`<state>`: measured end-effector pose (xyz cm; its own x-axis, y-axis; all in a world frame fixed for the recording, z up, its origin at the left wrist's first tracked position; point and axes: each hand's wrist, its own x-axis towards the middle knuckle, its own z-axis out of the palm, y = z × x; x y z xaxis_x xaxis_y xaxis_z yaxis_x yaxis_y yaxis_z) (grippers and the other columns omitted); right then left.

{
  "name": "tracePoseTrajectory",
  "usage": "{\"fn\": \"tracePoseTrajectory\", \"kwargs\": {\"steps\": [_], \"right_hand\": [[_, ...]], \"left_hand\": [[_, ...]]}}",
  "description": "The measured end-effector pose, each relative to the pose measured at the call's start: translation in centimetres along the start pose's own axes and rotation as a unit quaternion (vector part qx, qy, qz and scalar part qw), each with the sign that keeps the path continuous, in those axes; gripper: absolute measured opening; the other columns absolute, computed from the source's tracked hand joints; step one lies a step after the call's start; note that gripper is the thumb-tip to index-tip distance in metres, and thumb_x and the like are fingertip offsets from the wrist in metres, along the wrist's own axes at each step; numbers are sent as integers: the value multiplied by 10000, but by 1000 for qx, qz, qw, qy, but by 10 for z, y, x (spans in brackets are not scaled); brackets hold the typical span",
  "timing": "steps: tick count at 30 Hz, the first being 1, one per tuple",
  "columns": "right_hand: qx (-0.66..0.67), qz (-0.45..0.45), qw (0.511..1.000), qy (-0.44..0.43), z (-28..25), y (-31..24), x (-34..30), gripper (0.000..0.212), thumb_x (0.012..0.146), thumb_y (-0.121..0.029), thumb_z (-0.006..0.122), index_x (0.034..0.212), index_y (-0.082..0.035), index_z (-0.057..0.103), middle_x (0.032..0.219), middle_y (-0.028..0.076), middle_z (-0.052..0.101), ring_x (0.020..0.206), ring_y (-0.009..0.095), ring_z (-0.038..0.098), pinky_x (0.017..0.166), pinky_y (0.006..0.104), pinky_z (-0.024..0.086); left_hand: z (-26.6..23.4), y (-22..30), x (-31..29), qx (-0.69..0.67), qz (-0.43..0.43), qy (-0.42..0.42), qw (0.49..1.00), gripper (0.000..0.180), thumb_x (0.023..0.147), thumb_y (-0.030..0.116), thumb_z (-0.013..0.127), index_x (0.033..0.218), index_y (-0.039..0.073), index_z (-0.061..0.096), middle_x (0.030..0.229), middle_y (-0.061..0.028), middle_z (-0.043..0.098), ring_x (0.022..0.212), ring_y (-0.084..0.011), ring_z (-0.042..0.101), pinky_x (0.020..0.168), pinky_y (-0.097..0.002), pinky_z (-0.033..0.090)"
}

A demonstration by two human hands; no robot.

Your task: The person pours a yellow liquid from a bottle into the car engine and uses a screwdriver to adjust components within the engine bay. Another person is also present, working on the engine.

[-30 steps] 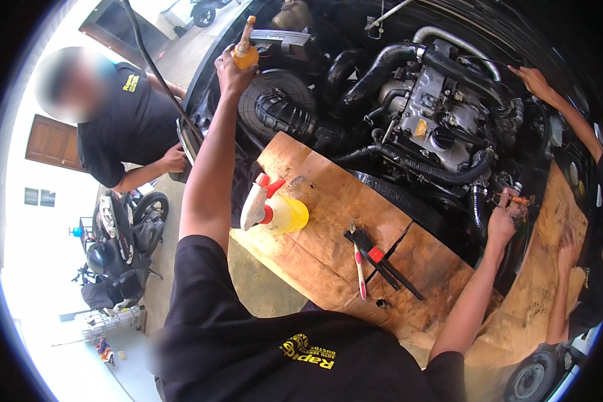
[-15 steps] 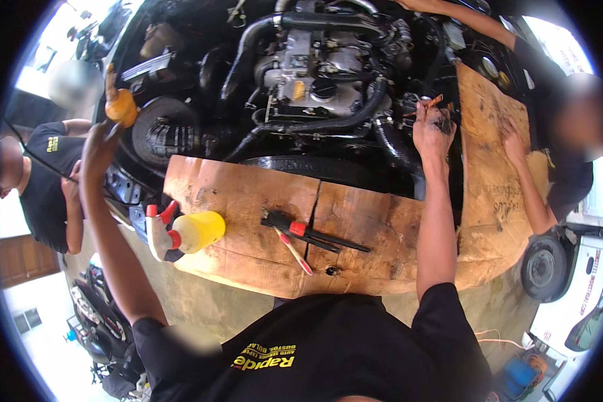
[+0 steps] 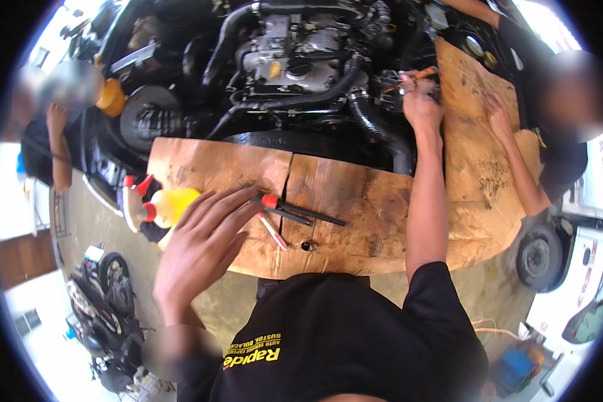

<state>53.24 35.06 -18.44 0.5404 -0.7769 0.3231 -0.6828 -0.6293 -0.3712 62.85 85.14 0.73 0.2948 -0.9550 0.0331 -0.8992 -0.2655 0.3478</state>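
Observation:
My left hand [image 3: 208, 238] is open over the cardboard [image 3: 362, 201], fingers stretched toward a black brush [image 3: 315, 213] with a red band. A red-and-white toothbrush [image 3: 275, 232] lies beside that brush. Partly behind my fingers is a spray bottle [image 3: 174, 204] with a yellow body and a red-and-white head. My right hand [image 3: 422, 107] is closed around a thin orange-handled tool [image 3: 427, 72] at the right side of the engine [image 3: 301, 57]; the tool's working end is unclear. A yellow plastic container [image 3: 112, 98] rests at the engine bay's left edge.
A co-worker [image 3: 556, 154] at the right lays a hand on another cardboard sheet [image 3: 479, 134]. Another person's arm [image 3: 60, 147] shows at the left. Black hoses [image 3: 375, 127] run in front of the engine. A motorcycle [image 3: 107, 308] and a white vehicle [image 3: 569, 295] stand behind.
My left hand has let go of the yellow container at the left and come back over the cardboard toward the brushes. My right hand stays by the engine with the orange-handled tool.

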Motion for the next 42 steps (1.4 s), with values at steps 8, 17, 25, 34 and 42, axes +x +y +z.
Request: {"fn": "tracePoseTrajectory", "kwargs": {"steps": [8,17,25,34,42], "right_hand": [[14,-3,999,35,31,-12,-21,438,1121,-537,574,1180,-192,839,1186,121,819,1189,403,704,1041,537,541],[69,-57,992,93,40,-2,-27,350,1130,-481,587,1210,-233,821,1099,171,786,1102,420,696,989,580,522],[80,-71,988,115,30,-9,-33,341,1145,-433,574,1140,-204,828,1020,169,779,1033,409,696,907,560,542],[66,-93,984,133,22,-7,-32,314,1142,-362,592,1121,-148,821,1103,142,810,1043,405,694,922,528,557],[66,-48,993,89,26,-20,-34,312,1163,-345,559,1194,-150,800,1230,115,807,1158,413,688,1047,514,523]], "left_hand": [[113,-52,-1,31,8,-74,997,1108,795,274,946,1734,195,362,1804,-79,368,1702,-305,280,1398,-527,250],[150,-66,5,101,85,-63,989,514,960,335,792,1403,143,615,1392,-73,686,1397,-294,618,1263,-504,400],[140,-58,3,15,-53,9,998,390,1091,296,686,1396,96,547,1277,-155,735,1002,-397,786,810,-508,637],[83,-115,242,-81,-100,256,958,424,1125,336,652,1328,-29,582,1158,-369,729,1161,-577,674,958,-617,535],[148,-211,403,-37,-183,131,974,500,1088,363,664,1360,-55,622,1276,-361,733,1258,-537,691,1107,-591,540]]}}
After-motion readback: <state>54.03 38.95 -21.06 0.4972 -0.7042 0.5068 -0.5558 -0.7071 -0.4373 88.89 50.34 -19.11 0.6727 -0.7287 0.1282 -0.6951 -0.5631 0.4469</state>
